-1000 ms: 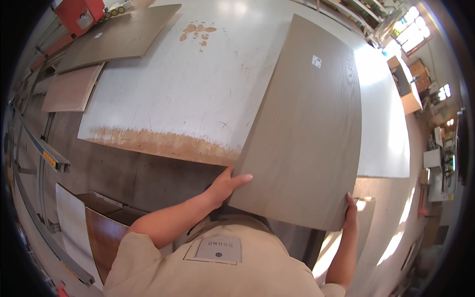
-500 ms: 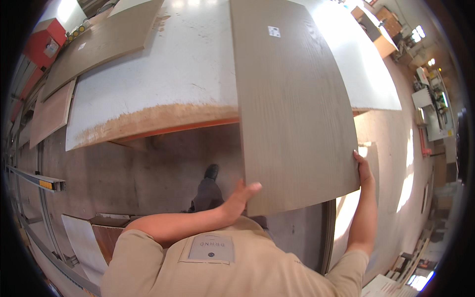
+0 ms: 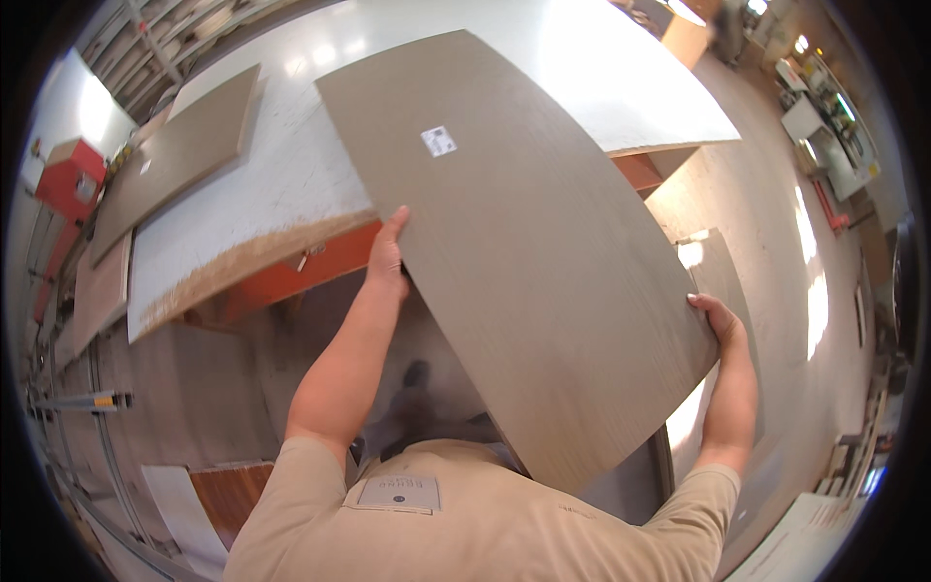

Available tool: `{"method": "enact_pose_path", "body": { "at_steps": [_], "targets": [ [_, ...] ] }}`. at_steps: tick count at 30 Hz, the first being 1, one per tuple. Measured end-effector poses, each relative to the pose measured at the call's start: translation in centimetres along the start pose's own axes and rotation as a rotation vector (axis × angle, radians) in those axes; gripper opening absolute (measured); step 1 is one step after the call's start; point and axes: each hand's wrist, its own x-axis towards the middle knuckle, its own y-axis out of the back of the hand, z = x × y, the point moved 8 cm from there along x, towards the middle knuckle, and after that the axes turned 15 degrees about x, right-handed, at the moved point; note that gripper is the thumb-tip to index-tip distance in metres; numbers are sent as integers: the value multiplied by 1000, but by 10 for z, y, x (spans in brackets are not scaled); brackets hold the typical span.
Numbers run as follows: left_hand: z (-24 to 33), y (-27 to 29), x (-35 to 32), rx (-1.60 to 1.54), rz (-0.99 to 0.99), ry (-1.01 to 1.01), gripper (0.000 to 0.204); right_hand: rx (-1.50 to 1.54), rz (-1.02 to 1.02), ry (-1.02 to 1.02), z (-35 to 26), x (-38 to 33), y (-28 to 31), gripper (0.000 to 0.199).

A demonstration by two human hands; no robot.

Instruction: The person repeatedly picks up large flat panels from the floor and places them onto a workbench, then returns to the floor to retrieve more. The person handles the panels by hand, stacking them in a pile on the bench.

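Observation:
A long grey-brown wood-grain panel (image 3: pixel 524 242) slants from the upper left down toward my body, its far part over the white worktable (image 3: pixel 291 145) and its near end past the table's front edge. A small white label (image 3: pixel 438 142) sticks to its far part. My left hand (image 3: pixel 390 242) grips the panel's left edge about midway, thumb on top and the other fingers hidden below. On the right edge, close to the near corner, my right hand (image 3: pixel 713 315) is closed with its fingertips on top.
Another brown panel (image 3: pixel 179 160) lies at the table's left end, beside a red machine (image 3: pixel 73 179). Orange shelving (image 3: pixel 301 272) shows beneath the worn table edge. Metal rails (image 3: pixel 82 401) run along the left. Further boards (image 3: pixel 233 500) stand at the lower left.
My left hand has moved from near the panel's near left corner forward along its left edge and taken hold. The panel has turned, its far end swinging left and its near end coming closer.

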Motion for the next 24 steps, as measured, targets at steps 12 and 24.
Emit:
{"method": "enact_pose_path", "body": {
  "at_steps": [12,24],
  "targets": [
    [-18,-24,25,-53,-65,-22,60,-146,219,-114,6,118,35,82],
    [-26,-16,19,223,-152,69,68,-7,316,-200,151,102,60,65]
  ]
}}
